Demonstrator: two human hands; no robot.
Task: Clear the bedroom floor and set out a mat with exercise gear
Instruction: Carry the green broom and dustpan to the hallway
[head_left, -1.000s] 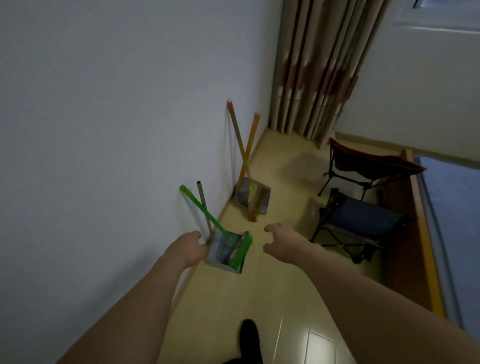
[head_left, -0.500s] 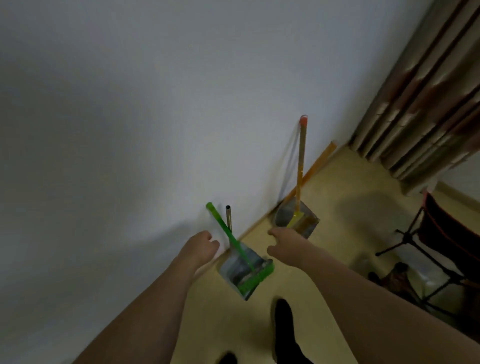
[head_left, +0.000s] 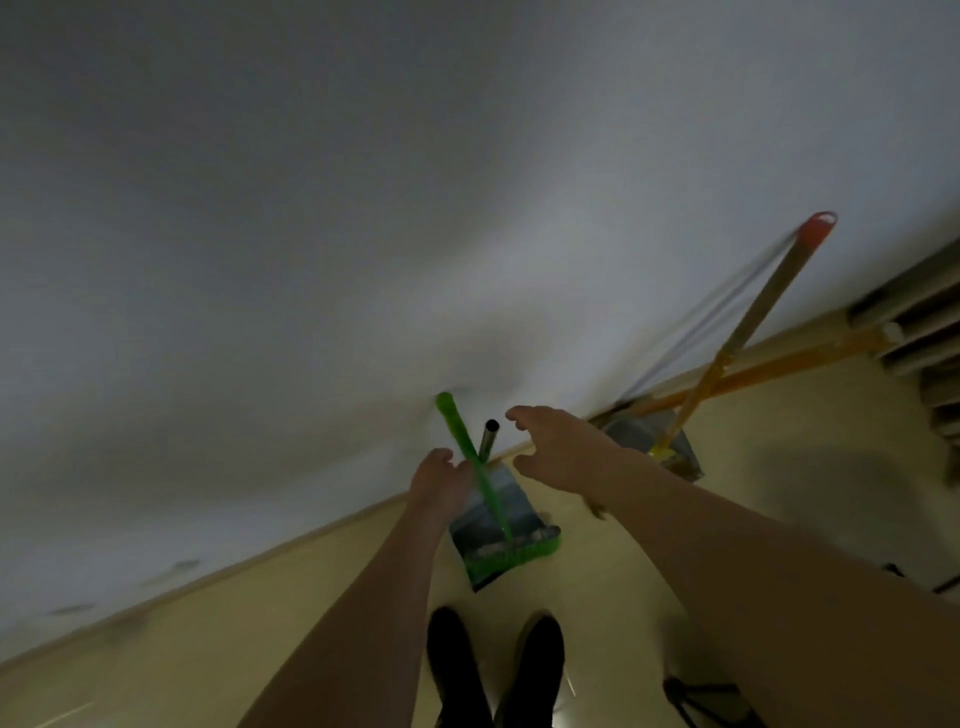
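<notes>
Wall (head_left: 260, 260) is filling the left and top of the view, white and meeting the pale yellow floor (head_left: 208, 649) along a slanted baseboard. Moving right, the left hand (head_left: 441, 480) is hanging just beside the green broom (head_left: 475, 467), its fingers loosely curled and at the handle; whether they are actually touching it cannot be told. The broom is leaning toward the wall, its green head sitting in the grey dustpan (head_left: 493, 514) on the floor, and the dustpan's dark metal handle (head_left: 488, 439) is standing up next to it. The right hand (head_left: 558, 447) is hovering spread and empty just right of both handles. Two dark feet (head_left: 493, 670) are standing below. Farther right, an orange broom (head_left: 753, 322) and second dustpan (head_left: 644, 441) are leaning against the wall.
</notes>
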